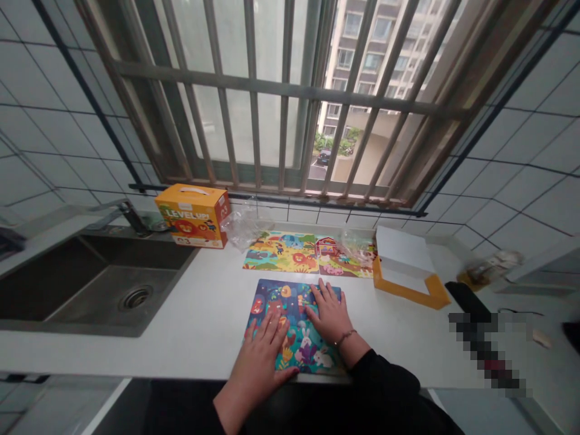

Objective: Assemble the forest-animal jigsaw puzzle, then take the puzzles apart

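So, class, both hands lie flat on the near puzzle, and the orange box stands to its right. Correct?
No: the head view shows the orange box left of the near puzzle. The left hand and right hand do lie flat on it.

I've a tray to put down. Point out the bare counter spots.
Bare counter lies between the sink and the jigsaw board under the left hand and right hand, and right of the board, in front of the open white box. The back row by the orange box is crowded.
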Motion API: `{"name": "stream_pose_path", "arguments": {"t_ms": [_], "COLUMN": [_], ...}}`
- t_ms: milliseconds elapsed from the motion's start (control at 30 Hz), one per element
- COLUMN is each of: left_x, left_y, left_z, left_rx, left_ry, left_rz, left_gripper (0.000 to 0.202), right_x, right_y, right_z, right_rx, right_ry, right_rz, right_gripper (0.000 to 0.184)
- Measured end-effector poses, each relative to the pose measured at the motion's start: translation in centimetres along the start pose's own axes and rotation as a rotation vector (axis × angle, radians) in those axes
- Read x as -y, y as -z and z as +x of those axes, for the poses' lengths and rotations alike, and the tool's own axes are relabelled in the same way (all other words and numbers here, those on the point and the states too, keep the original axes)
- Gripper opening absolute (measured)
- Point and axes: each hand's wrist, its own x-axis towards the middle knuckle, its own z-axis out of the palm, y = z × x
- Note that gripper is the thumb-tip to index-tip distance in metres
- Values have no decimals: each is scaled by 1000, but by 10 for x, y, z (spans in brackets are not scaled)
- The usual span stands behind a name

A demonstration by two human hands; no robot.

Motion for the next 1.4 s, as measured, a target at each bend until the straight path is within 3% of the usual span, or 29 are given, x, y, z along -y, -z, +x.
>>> {"name": "stream_pose_path", "arguments": {"t_ms": [167, 267, 400, 567, 900, 1033, 1400], "left_x": [2, 4, 10, 25, 36, 54, 122], "left_y": [-8, -16, -22, -17, -4, 3, 16], "left_z": [-4, -7, -11, -10, -3, -5, -36], "left_rx": [-7, -47, -142, -250, -160, -147, -67], "left_ry": [14, 3, -19, -33, -41, -35, 279], "left_rz": [3, 25, 85, 161, 140, 128, 109], "left_gripper": [111, 115, 112, 103, 94, 83, 74], "right_x": [-33, -42, -29, -9, 0, -10, -67], "right_y": [-12, -20, -19, -15, -9, -3, -7], "right_z": [-25, -42, -46, -26, -11, -13, -42], "right_rx": [-151, -133, -78, -42, 19, 55, -1], "right_ry": [15, 83, 146, 190, 181, 182, 53], "right_rz": [145, 180, 137, 40, -74, -76, -102], "right_gripper": [64, 62, 59, 60, 65, 67, 70]}}
